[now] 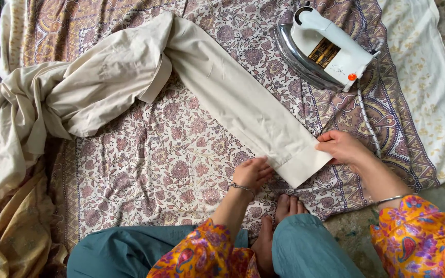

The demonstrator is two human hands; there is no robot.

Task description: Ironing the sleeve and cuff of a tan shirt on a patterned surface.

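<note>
My left hand (252,172) lies flat, fingers together, pressing the near corner of the cream trouser leg (243,103) at its hem. My right hand (342,148) pinches the other corner of that hem, thumb and fingers closed on the fabric edge. The leg runs in a straight, smooth band from the hem up and away to the left, where it meets the rest of the garment, a crumpled cream heap (63,98) spilling toward the left edge of the cloth.

Everything sits on a floral printed sheet (166,164) spread over the floor. Between the leg and the heap there's a wide bare stretch of sheet in front of my left knee, good open room. To the right it's tighter: the iron (325,49) rests on its side beyond my right hand, white body, shiny soleplate, well apart from the hem, and its braided cord (366,121) trails down past my right wrist.

A pale cloth (428,92) borders the sheet on the right. Yellowish fabric (6,226) bunches at the lower left. My bare toes (289,206) poke out just below the hem.
</note>
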